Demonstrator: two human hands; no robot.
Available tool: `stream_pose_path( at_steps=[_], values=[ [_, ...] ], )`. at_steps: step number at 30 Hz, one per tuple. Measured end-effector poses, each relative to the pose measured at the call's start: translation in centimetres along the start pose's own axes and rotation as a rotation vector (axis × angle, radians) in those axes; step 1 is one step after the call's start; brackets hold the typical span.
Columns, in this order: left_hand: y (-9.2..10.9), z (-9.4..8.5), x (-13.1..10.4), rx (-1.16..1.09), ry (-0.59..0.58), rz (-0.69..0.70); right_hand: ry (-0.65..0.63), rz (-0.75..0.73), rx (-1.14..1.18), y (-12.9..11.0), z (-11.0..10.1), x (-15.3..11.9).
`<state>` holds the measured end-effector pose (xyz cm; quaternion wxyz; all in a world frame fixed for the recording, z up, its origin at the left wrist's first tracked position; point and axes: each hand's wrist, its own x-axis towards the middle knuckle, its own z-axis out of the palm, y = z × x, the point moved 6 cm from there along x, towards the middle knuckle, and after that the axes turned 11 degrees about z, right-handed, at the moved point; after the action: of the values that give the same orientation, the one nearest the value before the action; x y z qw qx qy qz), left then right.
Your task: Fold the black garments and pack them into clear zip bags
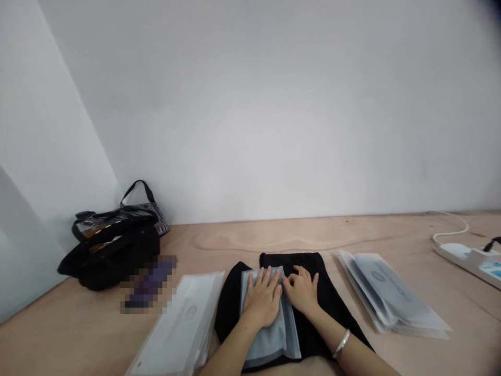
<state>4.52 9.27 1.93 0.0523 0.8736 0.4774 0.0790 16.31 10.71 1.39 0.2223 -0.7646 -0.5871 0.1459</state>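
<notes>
A frosted plastic bag [270, 339], showing grey from what lies in or beneath it, rests on a black fabric garment [332, 324] spread over the table in front of me. My left hand [263, 297] lies flat on the bag's upper part, fingers outstretched. At the bag's upper right edge, my right hand [303, 291] has its thumb and index finger together on the rim. Its other fingers are raised above the black fabric, and a silver bangle [342, 343] circles that wrist. The fabric's shape under the bag is hidden.
Flat frosted bags [183, 318] are stacked on the left. Filled frosted bags [387, 292] lie at the right. A black bag [117, 256] and a striped bag [162, 216] stand back left, near a blurred purple item [152, 282]. A power strip [469, 258] sits far right.
</notes>
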Motion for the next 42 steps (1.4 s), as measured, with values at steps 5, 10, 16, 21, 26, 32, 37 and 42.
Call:
stream_pose_path(
  at_steps=[5, 10, 16, 21, 26, 32, 37, 42],
  values=[
    [0.2, -0.2, -0.1, -0.008, 0.003, 0.0, 0.002, -0.178, 0.019, 1.7, -0.8, -5.8],
    [0.2, -0.4, -0.1, -0.018, 0.019, -0.009, -0.088, -0.315, -0.007, 3.5, -0.4, -10.0],
    [0.2, -2.0, -0.9, -0.084, 0.167, -0.009, -0.097, -0.3, 0.127, 2.8, -2.5, -7.9],
    [-0.3, -2.5, -3.0, -0.069, 0.19, -0.01, -0.122, -0.29, 0.295, 1.8, -2.5, -4.8],
    [-1.2, -0.9, -4.3, -0.108, 0.149, -0.103, -0.11, -0.104, 0.159, 0.6, -1.4, -3.1],
    [-1.2, -0.6, -4.4, -0.109, 0.155, -0.104, -0.201, -0.025, 0.016, -1.8, 0.4, -2.5],
    [-1.5, -0.2, -4.5, -0.1, 0.123, -0.109, -0.129, -0.041, 0.02, 0.2, 0.3, -1.7],
    [-1.5, 0.2, -4.5, -0.078, 0.08, -0.102, 0.008, 0.072, 0.127, 4.8, -2.6, 1.7]
  ],
)
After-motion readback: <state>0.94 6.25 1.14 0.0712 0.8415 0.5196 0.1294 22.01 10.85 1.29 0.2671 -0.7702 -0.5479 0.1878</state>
